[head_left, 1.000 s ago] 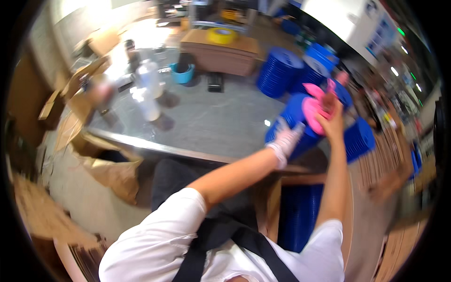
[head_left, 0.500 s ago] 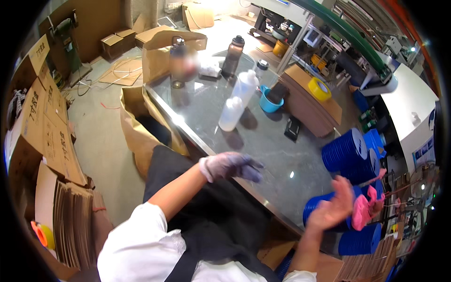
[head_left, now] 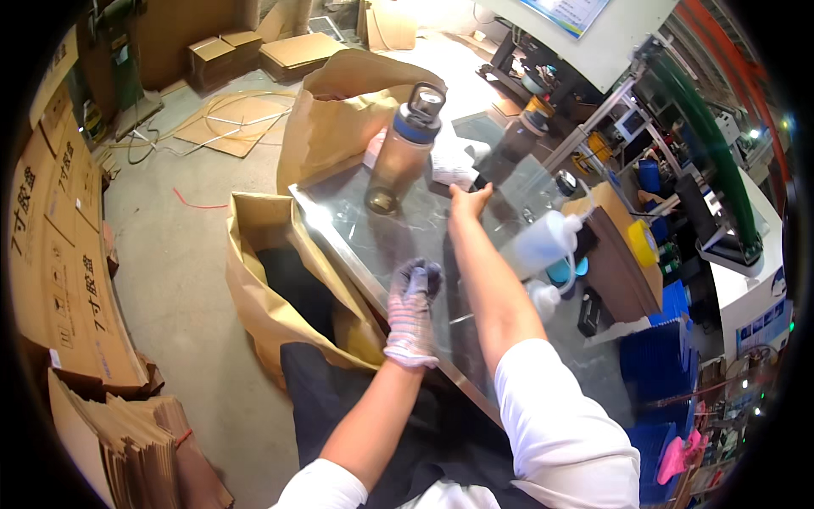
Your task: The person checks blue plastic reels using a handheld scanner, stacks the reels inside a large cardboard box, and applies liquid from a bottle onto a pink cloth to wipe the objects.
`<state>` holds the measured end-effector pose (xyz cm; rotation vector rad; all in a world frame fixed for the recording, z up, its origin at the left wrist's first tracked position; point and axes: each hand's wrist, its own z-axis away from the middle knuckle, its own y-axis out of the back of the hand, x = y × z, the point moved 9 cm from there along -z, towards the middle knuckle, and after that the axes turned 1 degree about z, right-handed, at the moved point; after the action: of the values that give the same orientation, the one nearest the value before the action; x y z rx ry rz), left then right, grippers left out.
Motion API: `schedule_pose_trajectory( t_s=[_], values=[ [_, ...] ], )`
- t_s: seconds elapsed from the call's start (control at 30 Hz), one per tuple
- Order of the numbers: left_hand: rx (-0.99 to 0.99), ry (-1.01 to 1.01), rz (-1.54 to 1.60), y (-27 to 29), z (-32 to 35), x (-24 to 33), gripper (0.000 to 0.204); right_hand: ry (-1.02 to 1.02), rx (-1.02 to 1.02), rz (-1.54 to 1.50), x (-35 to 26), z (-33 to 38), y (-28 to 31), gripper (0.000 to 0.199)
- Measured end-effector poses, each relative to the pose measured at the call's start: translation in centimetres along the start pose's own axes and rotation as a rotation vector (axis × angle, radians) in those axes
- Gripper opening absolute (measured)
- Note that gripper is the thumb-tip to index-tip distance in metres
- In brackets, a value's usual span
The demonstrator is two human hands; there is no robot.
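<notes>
My left hand [head_left: 414, 310], in a striped glove with dark fingertips, is over the near-left edge of the grey table [head_left: 339, 222]. Its fingers curl inward and nothing shows in them. My bare right hand [head_left: 469, 204] reaches across to a white bundle [head_left: 455, 159]. Its fingers close at the bundle's near edge, by a small dark thing [head_left: 482, 181] I cannot make out. Left of the bundle stands a brown see-through drink bottle [head_left: 402, 161] with a blue-banded cap; a darker bottle [head_left: 512, 151] is to its right. A white squeeze bottle [head_left: 543, 242] stands beside my right forearm.
Open brown paper bags [head_left: 259, 327] stand along the table's left side. Stacked cardboard [head_left: 615, 254] with a yellow tape roll [head_left: 643, 243], a black box-like item [head_left: 589, 311] and blue ribbed spools [head_left: 657, 373] are at right. Cartons [head_left: 72, 254] line the far left.
My right hand has swung from the blue spools at right to the white bundle at the back. My left hand's outstretched fingers have curled in. The view has turned.
</notes>
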<state>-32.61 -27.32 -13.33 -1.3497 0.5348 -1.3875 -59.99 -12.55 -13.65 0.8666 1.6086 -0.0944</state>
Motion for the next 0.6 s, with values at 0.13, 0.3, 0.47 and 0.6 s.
schedule_pose_trajectory(
  t_s=[0.13,0.3,0.47,0.6],
  values=[
    [0.107,0.087,0.055,0.5,-0.6,1.0,0.026,-0.046,-0.072,0.015,-0.8,-1.5,-3.7,0.113],
    [0.056,0.177,0.158,-0.3,-0.3,0.1,0.028,-0.050,-0.117,-0.187,-1.1,0.0,-3.1,0.086],
    [0.066,-0.007,-0.073,1.5,-1.7,1.7,0.043,-0.135,-0.300,-0.663,-2.4,12.5,3.7,0.068],
    [0.035,0.123,-0.230,0.7,0.3,2.4,0.098,-0.121,-0.463,-0.653,-3.5,22.0,13.1,0.066]
  ],
)
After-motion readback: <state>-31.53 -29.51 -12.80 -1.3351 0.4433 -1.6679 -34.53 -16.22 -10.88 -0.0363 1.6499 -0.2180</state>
